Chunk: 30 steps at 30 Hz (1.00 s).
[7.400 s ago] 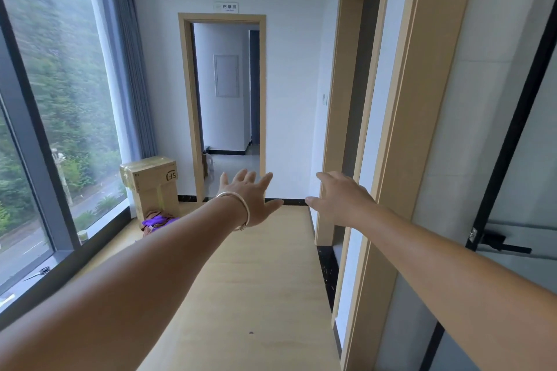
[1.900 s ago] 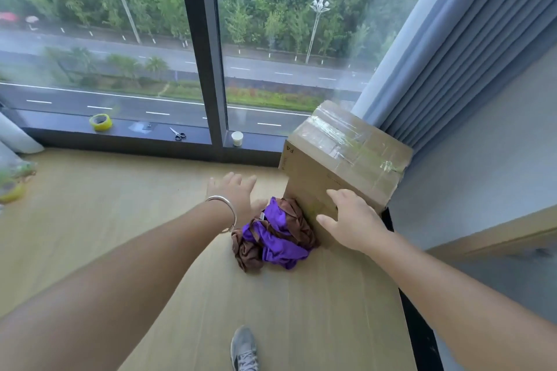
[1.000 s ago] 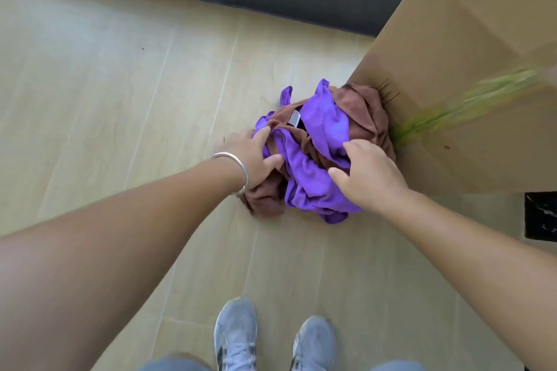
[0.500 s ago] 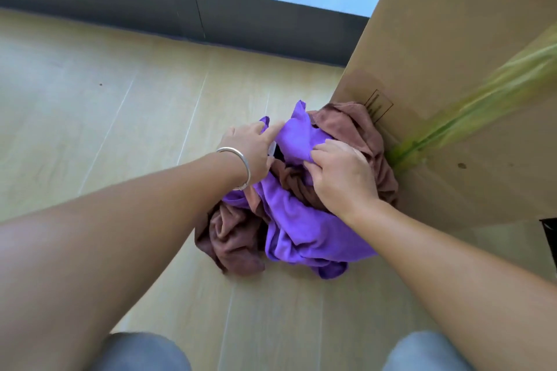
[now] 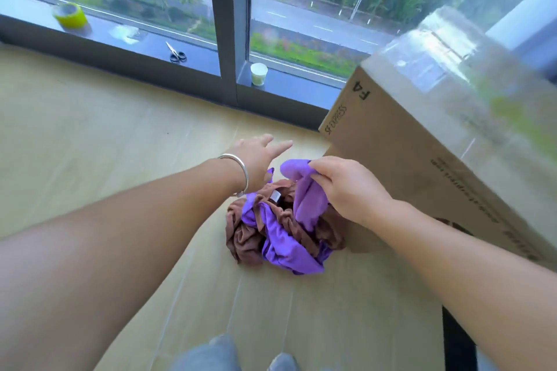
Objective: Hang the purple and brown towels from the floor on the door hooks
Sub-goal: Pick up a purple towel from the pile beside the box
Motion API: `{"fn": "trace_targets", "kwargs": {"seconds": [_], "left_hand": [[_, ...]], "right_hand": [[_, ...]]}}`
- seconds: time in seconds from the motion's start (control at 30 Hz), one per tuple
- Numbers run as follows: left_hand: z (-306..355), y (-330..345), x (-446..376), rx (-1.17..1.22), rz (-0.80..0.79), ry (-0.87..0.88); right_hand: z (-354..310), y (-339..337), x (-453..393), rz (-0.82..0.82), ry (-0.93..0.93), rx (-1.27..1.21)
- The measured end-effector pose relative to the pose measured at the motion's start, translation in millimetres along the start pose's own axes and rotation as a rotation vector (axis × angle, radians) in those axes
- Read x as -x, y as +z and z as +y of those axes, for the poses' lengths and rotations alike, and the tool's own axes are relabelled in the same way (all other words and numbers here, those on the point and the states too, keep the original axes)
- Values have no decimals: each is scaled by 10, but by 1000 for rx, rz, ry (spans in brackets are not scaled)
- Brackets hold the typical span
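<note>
my right hand [image 5: 346,190] pinches the purple towel [image 5: 307,205] up off the brown towel [image 5: 247,235]; my left hand [image 5: 256,156] hovers with fingers spread wide.

Cardboard box [image 5: 422,159] crowding towel heap's [image 5: 283,232] right, open wooden floor [image 5: 105,135] left and front

To my right stands a brown cardboard box [image 5: 407,166], clear tape over its top. On the dark window sill [image 5: 199,60]: yellow-green tape roll [image 5: 70,16], metal scissors [image 5: 175,53], small pale cup [image 5: 259,74]. Light wooden floor [image 5: 90,135] below me.
</note>
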<state>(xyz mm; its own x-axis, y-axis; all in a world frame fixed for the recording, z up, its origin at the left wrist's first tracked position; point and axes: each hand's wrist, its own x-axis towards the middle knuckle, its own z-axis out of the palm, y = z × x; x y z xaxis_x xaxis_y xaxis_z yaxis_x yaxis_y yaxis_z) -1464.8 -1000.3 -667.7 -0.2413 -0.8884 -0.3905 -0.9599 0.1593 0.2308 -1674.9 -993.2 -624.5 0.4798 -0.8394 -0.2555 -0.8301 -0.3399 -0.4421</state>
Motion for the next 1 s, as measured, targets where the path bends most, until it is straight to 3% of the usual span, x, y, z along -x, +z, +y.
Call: {"fn": "trace_targets", "kwargs": {"seconds": [0.23, 0.47, 0.63, 0.73, 1.0], "left_hand": [[-55, -1104, 823, 140, -86, 29], [-277, -1514, 1442, 232, -83, -45], [-482, -1535, 1956, 644, 162, -127], [-703, -1646, 2239, 634, 218, -118], [-1401, -1848, 3257, 358, 256, -607]], "right_hand": [[-941, -1101, 164, -38, -152, 193], [-1854, -1714, 48, -16, -334, 253], [-2550, -1841, -79, -26, -449, 345], [-2955, -1876, -156, -27, -529, 399], [-4009, -1699, -338, -85, -774, 462]]}}
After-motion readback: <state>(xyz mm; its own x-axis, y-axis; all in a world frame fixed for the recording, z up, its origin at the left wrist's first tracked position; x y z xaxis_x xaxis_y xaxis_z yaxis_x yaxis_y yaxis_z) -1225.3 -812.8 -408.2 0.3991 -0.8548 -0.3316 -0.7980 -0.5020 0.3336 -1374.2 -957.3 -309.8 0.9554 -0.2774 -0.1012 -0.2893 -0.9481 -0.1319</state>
